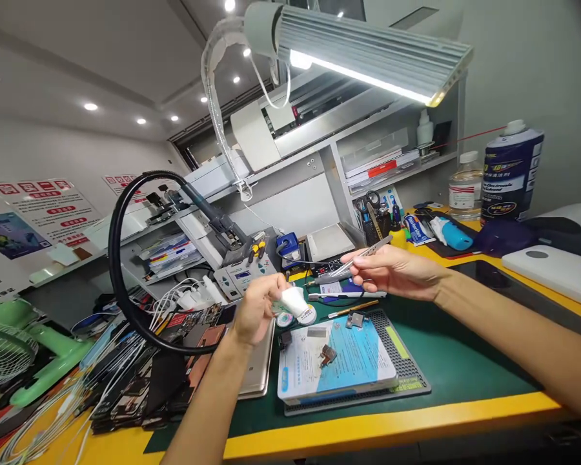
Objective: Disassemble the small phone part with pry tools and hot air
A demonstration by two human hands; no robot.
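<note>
My left hand (260, 309) is closed, pinching a folded white piece that looks like tissue (294, 301). Silver tweezers (370, 252) are held in the fingers of my right hand (397, 274), pointing up to the right. Below the hands lies a flat white and blue box (297, 374). On it rest a small brown and black part (328, 354) and a small grey metal part (356, 320). A small round tin or spool (285, 320) and a white round-ended item (308, 316) sit just behind the box.
A grey perforated mat (414, 374) lies under the box on the green work mat (465, 349). Stacked phone parts (145, 387) and a gold phone (257, 368) are left. A black hose (119, 278) arches there. A lamp (368, 55) hangs above; a spray can (510, 171) stands right.
</note>
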